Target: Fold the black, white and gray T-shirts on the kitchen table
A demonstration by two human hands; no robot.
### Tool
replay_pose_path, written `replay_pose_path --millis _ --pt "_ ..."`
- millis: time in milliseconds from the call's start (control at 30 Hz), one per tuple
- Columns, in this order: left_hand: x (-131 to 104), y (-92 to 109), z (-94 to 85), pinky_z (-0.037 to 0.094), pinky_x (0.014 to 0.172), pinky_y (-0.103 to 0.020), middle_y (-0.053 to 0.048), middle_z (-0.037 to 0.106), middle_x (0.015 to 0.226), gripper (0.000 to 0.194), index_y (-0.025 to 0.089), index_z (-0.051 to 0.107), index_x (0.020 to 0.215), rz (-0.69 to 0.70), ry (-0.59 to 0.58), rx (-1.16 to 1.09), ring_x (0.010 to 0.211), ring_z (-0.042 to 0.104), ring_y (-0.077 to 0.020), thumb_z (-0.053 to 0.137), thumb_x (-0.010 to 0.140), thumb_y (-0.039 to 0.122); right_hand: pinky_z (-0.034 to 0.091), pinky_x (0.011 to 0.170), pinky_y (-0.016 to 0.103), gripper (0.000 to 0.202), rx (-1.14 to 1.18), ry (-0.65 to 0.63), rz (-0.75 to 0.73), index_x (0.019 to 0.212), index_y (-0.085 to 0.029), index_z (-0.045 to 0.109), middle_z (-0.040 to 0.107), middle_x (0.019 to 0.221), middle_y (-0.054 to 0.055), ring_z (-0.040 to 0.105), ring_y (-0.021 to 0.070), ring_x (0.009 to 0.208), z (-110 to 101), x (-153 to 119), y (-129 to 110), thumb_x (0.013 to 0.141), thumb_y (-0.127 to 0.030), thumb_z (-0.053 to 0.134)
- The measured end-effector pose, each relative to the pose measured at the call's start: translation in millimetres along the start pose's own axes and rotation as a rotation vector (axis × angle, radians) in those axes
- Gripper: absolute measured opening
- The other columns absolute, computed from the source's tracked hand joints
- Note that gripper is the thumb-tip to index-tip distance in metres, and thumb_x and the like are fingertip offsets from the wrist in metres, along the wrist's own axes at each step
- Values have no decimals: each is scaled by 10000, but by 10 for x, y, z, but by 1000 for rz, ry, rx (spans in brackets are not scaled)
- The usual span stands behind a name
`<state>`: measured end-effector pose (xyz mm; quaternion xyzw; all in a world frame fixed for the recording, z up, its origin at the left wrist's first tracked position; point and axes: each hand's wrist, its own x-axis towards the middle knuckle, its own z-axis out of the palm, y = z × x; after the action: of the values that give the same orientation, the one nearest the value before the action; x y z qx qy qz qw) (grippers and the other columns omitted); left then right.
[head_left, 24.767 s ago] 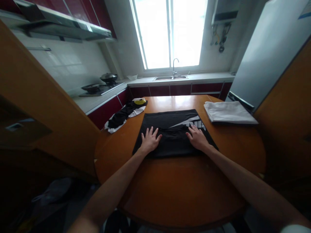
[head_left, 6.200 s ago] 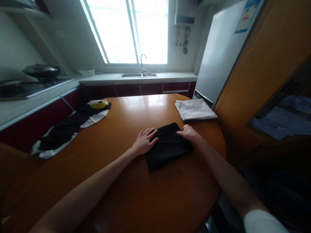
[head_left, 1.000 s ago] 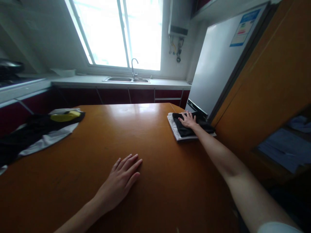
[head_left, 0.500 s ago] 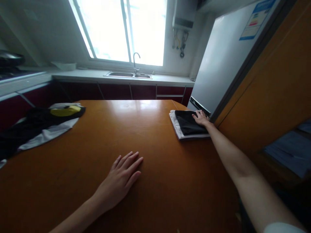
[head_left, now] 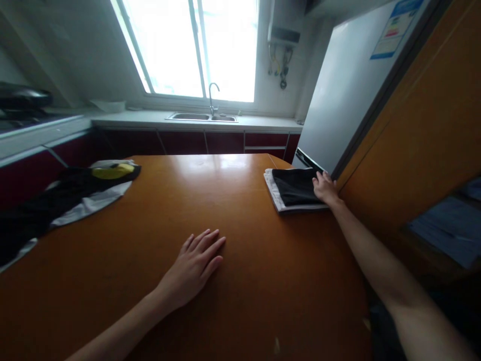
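My left hand (head_left: 199, 265) lies flat on the wooden table (head_left: 240, 301), fingers stretched and slightly spread, with nothing in it. At the table's right side my right hand (head_left: 325, 188) rests on the right edge of a folded black garment (head_left: 295, 188), its fingers apart. The black garment lies on top of folded white clothing (head_left: 273, 193), forming a low stack. To the far left, a loose heap of black and white clothes (head_left: 86, 195) with a yellow patch spreads over the table edge; neither hand is near it.
A fridge (head_left: 338, 95) and a wooden panel (head_left: 413, 115) stand close behind the stack on the right. Beyond the table runs a counter with a sink (head_left: 188, 117) and a tap under the window. A dark pan (head_left: 22, 95) sits on the stove at the left.
My right hand has slid right across the black garment to its right edge. My left hand stays flat on the table. The view has shifted slightly left.
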<state>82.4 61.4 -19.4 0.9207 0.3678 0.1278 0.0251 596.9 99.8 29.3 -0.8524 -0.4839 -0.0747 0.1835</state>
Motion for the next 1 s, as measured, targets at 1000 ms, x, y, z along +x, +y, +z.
replay_pose_path --millis 1000 --pt "-56 180 -68 256 1202 -585 -72 628 1405 251 232 664 1152 -77 65 -335 1404 476 -256 488 973 241 315 1190 518 508 241 -189 -547 1350 -146 628 504 1526 160 393 300 1465 868 -1934 -2154 925 -139 350"
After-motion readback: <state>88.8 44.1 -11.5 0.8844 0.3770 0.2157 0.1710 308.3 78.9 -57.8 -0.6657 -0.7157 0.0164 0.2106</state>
